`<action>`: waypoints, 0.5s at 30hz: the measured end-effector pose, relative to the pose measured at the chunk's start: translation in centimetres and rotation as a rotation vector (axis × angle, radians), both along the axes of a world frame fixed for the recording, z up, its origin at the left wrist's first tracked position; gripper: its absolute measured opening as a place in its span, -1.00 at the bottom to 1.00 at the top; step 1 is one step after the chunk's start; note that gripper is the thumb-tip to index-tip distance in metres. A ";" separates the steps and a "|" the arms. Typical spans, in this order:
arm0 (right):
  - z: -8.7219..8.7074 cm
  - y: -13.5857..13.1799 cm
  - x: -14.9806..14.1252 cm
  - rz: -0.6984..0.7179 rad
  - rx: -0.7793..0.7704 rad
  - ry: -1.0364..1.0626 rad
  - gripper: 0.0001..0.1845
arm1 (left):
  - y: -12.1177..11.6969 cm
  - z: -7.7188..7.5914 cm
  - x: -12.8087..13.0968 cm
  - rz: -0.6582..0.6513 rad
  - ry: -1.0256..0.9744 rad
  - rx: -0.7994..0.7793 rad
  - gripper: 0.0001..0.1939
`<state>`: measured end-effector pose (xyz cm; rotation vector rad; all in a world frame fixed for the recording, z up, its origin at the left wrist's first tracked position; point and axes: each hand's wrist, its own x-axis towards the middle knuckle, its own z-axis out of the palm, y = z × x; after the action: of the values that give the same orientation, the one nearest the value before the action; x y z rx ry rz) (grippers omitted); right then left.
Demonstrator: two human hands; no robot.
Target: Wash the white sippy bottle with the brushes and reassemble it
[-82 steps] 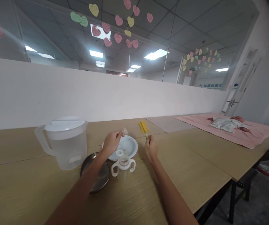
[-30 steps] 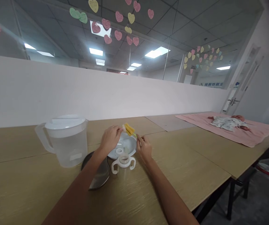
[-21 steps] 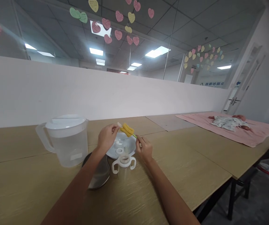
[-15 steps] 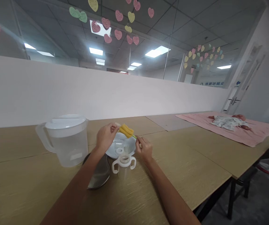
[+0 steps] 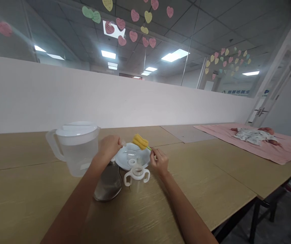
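My right hand [image 5: 160,162] grips the thin green handle of a bottle brush with a yellow sponge head [image 5: 140,141], which is raised above a white bowl [image 5: 120,162]. To the left, my left hand [image 5: 110,146] is closed on a small translucent piece [image 5: 123,143] that looks like a bottle nipple, apart from the sponge. Inside the bowl lie a clear piece [image 5: 131,155] and a white ring [image 5: 132,162]. A clear baby bottle with two white handles [image 5: 137,174] stands upright in front of the bowl. Beneath my left forearm is a curved metal tray [image 5: 108,184], partly covered.
A lidded translucent pitcher [image 5: 78,149] stands at the left. On the right, a baby doll [image 5: 254,135] lies on a pink cloth [image 5: 274,154]. A low white wall [image 5: 135,105] with glass above runs along the table's [image 5: 198,189] back.
My left hand has drawn left, away from the sponge, with the small translucent piece in it. The sponge brush stays raised in my right hand. The camera view has shifted slightly.
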<state>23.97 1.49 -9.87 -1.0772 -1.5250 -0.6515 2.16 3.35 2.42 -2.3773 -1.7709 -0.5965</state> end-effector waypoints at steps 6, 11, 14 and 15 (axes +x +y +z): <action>-0.6 0.4 0.6 -0.031 -0.003 -0.013 -0.76 | -0.6 0.9 -3.1 0.009 0.173 -0.396 -0.81; -0.9 0.5 0.7 -0.055 -0.006 -0.045 -0.78 | -0.1 -1.0 -3.2 0.044 0.172 -0.581 -0.74; -0.9 0.5 0.7 -0.073 -0.004 -0.044 -0.79 | 0.8 -2.8 -3.2 0.074 0.138 -0.539 -0.73; -0.9 0.5 0.7 -0.076 -0.011 -0.045 -0.78 | 1.0 -3.2 -3.1 0.071 0.111 -0.489 -0.75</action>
<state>24.70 1.98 -10.74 -1.1397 -1.5331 -0.7246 -0.96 4.38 -0.82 -2.5566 -2.1335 -0.0130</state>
